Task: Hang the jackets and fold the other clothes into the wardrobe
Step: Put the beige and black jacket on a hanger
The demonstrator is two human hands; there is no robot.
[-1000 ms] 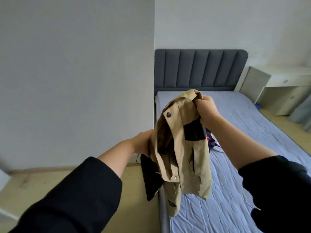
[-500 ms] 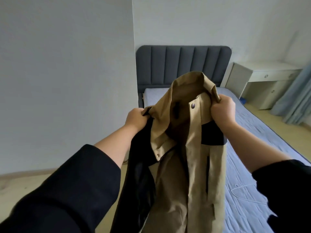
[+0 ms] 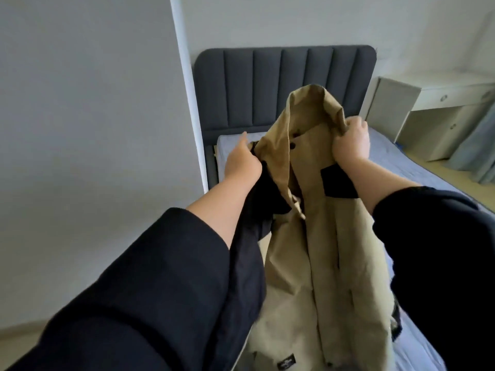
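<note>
Holding up a khaki jacket [image 3: 321, 236] with black panels by its collar, in the air over the bed [image 3: 396, 162], its hem hanging toward 6 o'clock. The garment is spread between both hands, presumably so that the neck opening and shoulders can be found and squared for a hanger; neither hanger nor wardrobe is in view.

At 2 o'clock from the collar, the right hand [image 3: 351, 143] has its fingers curled tight round a bunched fold of the collar's edge. Judging by the cloth drawn taut beneath it, it bears most of the weight.

At 9 o'clock from the collar, the left hand [image 3: 241, 162] meets the other front edge, where a black sleeve [image 3: 265, 199] droops under the wrist. One finger points straight toward 12 o'clock. The remaining fingers lie behind the cloth and appear to pinch it, in a looser hold.

A snap button [image 3: 292, 145] shows on the placket, so the front hangs open.

Beyond, at 12 o'clock, stands a dark grey padded headboard [image 3: 267, 84]. A white desk [image 3: 434, 84] stands at 2 o'clock and a pale blue curtain [image 3: 479, 156] at 3 o'clock.
</note>
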